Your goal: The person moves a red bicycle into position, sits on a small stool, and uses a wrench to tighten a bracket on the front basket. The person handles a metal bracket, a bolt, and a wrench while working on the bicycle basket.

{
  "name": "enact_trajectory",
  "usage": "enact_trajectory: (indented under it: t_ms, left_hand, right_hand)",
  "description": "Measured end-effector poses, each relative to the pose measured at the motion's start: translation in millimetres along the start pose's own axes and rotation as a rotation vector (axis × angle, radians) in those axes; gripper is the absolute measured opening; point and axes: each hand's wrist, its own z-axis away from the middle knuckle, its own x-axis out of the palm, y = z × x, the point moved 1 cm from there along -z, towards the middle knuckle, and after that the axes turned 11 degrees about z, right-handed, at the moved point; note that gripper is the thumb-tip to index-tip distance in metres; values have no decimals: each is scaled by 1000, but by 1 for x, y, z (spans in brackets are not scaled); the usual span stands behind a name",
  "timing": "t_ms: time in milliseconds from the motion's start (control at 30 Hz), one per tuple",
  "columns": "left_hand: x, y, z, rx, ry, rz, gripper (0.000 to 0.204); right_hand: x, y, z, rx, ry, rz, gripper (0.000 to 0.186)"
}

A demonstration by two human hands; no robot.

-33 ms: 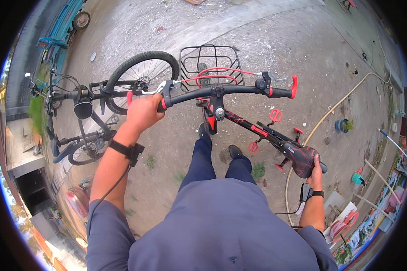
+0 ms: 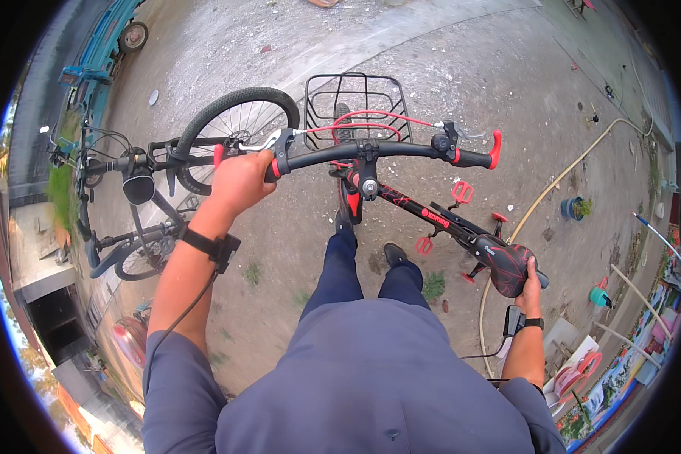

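"Holding what, that left hand?"

"The handlebar, by its left grip. The fingers are wrapped right round it, with a red end piece poking out beyond the fist and a silver brake lever just ahead."

"And the right hand?"

"Curled firmly around the edge of the saddle, thumb against its side. The other fingers are mostly hidden underneath, so I can't tell exactly how they sit."

"Where's the bicycle itself?"

"On the dirt ground, right in front of the person, black with red trim. Its frame slants from the handlebar back to the saddle at the person's right, with red pedals sticking out along the way."

"What's at the front?"

"A black wire basket, beyond the handlebar, with red cables looping between the two."

"And around it?"

"A second bicycle at the left, one wheel near the basket. Off to the right, a yellowish hose curves across the ground near a blue pot with a plant in it."
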Motion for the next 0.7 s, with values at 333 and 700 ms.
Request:
enact_trajectory:
  t_ms: [333,700]
  left_hand:
    - [-56,-39,-158,310,-51,-116,26]
    - [-104,-36,-345,382,-39,-180,23]
  right_hand:
    - [79,-8,11,-19,64,-111,59]
    - [158,-68,-23,25,193,-242,60]
